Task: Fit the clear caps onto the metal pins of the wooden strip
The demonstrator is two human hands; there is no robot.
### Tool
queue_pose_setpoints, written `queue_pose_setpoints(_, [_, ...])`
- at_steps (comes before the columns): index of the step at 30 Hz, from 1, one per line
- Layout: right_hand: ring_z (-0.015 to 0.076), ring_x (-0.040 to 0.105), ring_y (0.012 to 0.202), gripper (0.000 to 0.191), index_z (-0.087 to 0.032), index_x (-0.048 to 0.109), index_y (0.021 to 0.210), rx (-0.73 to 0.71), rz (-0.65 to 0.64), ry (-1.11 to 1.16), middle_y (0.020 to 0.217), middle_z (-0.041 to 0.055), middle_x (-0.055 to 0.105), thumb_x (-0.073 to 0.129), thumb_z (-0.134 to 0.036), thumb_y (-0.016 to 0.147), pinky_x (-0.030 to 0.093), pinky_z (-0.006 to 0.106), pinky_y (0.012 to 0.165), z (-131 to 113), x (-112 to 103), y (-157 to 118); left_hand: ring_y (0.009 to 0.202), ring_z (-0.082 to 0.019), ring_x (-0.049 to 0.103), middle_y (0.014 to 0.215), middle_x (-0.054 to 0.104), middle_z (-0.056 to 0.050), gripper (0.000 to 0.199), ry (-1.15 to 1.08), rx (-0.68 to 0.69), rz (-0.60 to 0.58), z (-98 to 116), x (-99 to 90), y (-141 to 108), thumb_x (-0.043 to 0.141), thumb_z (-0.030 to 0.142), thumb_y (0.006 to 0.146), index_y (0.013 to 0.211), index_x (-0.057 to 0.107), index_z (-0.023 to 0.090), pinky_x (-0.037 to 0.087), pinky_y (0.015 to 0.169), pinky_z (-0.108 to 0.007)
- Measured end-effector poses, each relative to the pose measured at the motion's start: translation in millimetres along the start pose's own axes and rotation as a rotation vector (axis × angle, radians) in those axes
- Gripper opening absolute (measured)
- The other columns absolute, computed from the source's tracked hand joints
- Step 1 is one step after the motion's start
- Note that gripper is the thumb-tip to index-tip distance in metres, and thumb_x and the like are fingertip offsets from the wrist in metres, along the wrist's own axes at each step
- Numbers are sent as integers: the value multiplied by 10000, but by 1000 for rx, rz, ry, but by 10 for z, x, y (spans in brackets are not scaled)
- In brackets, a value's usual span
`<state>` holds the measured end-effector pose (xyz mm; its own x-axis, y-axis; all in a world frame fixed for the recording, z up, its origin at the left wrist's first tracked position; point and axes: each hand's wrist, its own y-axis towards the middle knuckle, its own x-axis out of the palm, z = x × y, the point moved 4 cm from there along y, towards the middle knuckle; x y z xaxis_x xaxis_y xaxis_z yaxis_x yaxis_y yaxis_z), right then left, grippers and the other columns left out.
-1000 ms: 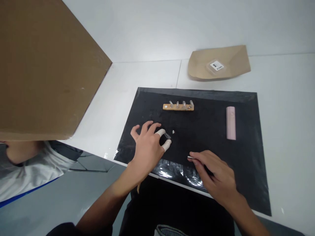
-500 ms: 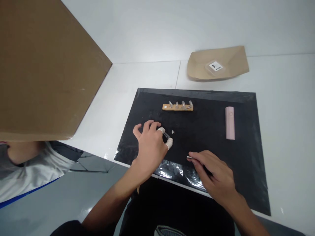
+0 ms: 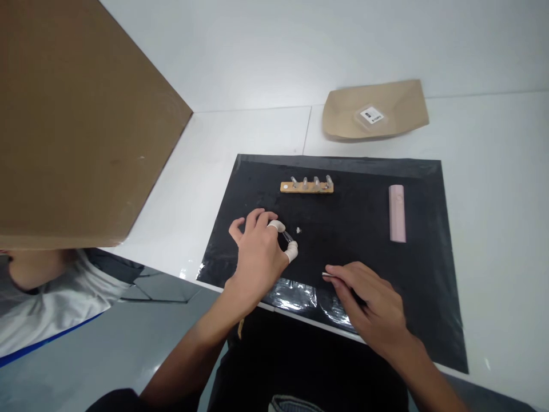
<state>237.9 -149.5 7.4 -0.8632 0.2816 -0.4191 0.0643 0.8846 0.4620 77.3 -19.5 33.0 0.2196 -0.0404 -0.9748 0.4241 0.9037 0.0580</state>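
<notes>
White label (image 3: 371, 115) on clear packet (image 3: 382, 123) in brown tray (image 3: 405, 109); print too small for me to read. My left hand (image 3: 259, 246) arches palm-down over black mat (image 3: 355, 223), other fingers spread, thumb-and-index grip in white covers (image 3: 291, 252) clamped on small glossy piece (image 3: 287, 236). Silver bit (image 3: 298, 230) just beside. My right hand (image 3: 373, 297), curled near mat's front edge, pinches slim pale tool (image 3: 326, 274). Tan strip (image 3: 301, 190) with clear pegs (image 3: 316, 182) farther back.
</notes>
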Motion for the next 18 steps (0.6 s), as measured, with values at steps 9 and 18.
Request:
queue_pose_setpoints(9, [127, 689, 804, 259, -160, 675, 1224, -7, -17, -3, 901, 29, 750, 594, -38, 1010, 581, 267, 718, 8, 8, -5, 1455, -378, 488, 1391, 668, -115, 124, 28, 129, -59, -80, -72, 69, 754, 238, 818, 904, 680, 189, 296, 1115, -621])
queue_pose_setpoints(18, [122, 688, 824, 280, -151, 674, 1232, 2, -11, 15, 916, 34, 754, 595, -16, 999, 580, 258, 740, 20, 23, -1, 1486, -410, 454, 1411, 661, -145, 144, 65, 267, -69, -51, -143, 137, 731, 226, 833, 949, 660, 178, 321, 1091, -635])
